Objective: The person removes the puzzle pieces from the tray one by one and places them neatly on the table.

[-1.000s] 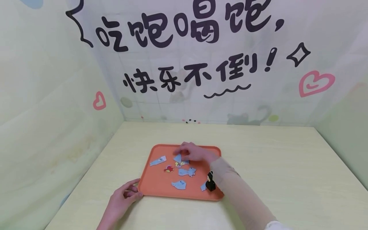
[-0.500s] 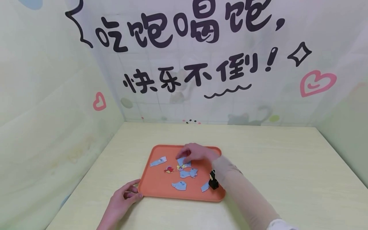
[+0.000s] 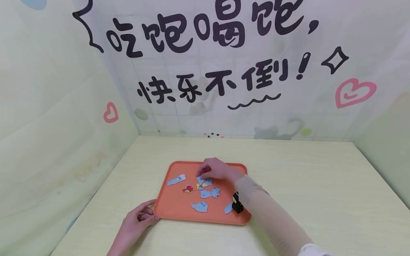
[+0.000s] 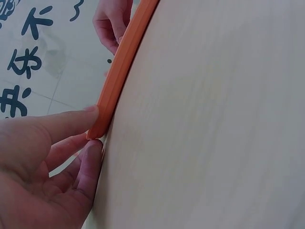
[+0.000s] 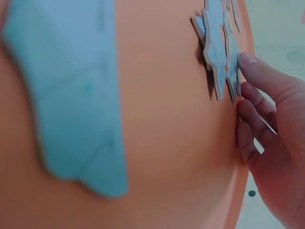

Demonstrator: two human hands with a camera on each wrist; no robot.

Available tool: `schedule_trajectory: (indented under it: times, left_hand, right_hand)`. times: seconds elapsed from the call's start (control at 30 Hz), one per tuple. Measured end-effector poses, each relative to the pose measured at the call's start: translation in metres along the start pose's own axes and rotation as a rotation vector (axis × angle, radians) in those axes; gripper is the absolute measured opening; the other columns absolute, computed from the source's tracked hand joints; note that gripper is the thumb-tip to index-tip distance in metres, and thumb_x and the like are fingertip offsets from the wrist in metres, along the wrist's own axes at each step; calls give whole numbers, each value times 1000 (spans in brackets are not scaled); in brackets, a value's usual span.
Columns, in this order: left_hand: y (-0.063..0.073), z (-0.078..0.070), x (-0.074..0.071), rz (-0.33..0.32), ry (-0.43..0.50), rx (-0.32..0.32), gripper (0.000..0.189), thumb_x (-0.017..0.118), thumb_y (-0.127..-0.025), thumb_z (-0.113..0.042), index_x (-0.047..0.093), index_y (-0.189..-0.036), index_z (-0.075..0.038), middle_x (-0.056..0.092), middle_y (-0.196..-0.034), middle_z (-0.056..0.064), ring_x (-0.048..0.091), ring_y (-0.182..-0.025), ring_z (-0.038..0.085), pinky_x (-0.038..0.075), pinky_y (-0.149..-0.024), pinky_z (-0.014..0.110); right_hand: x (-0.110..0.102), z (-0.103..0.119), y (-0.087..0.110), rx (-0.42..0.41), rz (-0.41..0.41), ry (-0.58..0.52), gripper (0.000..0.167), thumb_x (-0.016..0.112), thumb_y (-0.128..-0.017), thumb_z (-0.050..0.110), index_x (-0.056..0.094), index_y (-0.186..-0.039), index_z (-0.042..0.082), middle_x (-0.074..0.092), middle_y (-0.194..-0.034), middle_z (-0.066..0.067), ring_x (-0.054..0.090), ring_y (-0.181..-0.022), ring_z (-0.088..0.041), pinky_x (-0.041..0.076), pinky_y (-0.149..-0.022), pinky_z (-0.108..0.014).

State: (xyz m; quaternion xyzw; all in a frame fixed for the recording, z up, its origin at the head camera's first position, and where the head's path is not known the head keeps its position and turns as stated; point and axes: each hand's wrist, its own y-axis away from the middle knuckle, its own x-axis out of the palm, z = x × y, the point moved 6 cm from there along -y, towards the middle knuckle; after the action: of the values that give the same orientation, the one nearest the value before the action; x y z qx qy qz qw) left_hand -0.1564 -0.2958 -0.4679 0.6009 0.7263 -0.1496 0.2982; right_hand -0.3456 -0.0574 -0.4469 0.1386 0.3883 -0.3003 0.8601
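On the orange tray [image 3: 179, 212] lie several flat, light-blue puzzle pieces with irregular edges. My right hand [image 3: 216, 168] is over the back middle of the tray, its fingertips pinching a blue puzzle piece [image 3: 200, 180] beside a yellow-patterned piece. In the right wrist view, the right hand [image 5: 274, 112] has its thumb at the edge of this piece, fingers curled low near the tray. My left hand [image 3: 136, 221] grips the tray's front left corner. Seen from the left wrist, that hand [image 4: 47, 162] holds the orange rim [image 4: 119, 71] between thumb and fingers.
A long blue piece [image 3: 176, 180] lies at the tray's left, a red piece [image 3: 188, 188] near the middle. Another blue piece [image 3: 200, 206] is at the front. The black wrist camera [image 3: 237, 203] partly covers a blue piece [image 3: 229, 208]. Fabric walls surround the pale table [image 3: 304, 185].
My right hand has shifted slightly right and lowered the blue piece beside its neighbours. The left hand has stayed at the tray's corner.
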Motion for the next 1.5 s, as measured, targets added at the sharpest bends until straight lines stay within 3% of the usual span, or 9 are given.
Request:
schedule_trajectory:
  times: [0.27, 0.47, 0.63, 1.13, 1.27, 1.5]
  left_hand:
    - [2, -1, -1, 2, 6, -19, 55, 76, -85, -11, 58, -137, -10, 65, -103, 7, 58, -79, 8, 47, -69, 19]
    - [1, 0, 0, 0, 5, -22, 56, 77, -85, -11, 58, -137, -9, 64, -102, 7, 58, -79, 8, 47, -69, 19]
    - [0, -1, 0, 4, 4, -21, 56, 77, -85, -12, 58, -137, -10, 64, -102, 6, 58, -78, 8, 47, -68, 19]
    - [-4, 3, 2, 23, -10, -33, 58, 77, -85, -16, 56, -139, -11, 63, -105, 6, 56, -81, 11, 46, -69, 19]
    - [-4, 3, 2, 28, -8, -38, 59, 77, -85, -17, 55, -139, -11, 63, -106, 6, 56, -82, 10, 46, -69, 19]
    - [-4, 3, 2, 27, -8, -34, 58, 77, -85, -14, 55, -139, -9, 63, -105, 7, 58, -80, 10, 47, -68, 19]
  right_hand:
    - [1, -2, 6, -9, 97, -42, 33, 74, -88, 14, 72, -121, 17, 62, -117, -2, 55, -91, -13, 48, -78, -23]
    - [-1, 3, 11, 34, 135, -87, 33, 72, -89, 11, 70, -122, 14, 60, -120, -7, 56, -94, -16, 50, -78, -22]
    - [-1, 7, 11, 24, 144, -98, 31, 69, -91, 6, 69, -121, 11, 65, -118, -6, 56, -99, -17, 50, -82, -23]
    - [-8, -5, 12, -14, 81, 37, 27, 74, -89, 18, 72, -116, 18, 64, -105, 3, 54, -92, -11, 48, -82, -21]
    - [-16, -5, 18, -23, 48, 49, 27, 74, -88, 17, 72, -115, 15, 64, -101, -2, 54, -90, -14, 47, -79, -22]
    - [-31, -12, 33, 6, -7, 31, 31, 75, -88, 19, 72, -119, 15, 64, -100, 3, 56, -90, -13, 50, -78, -22]
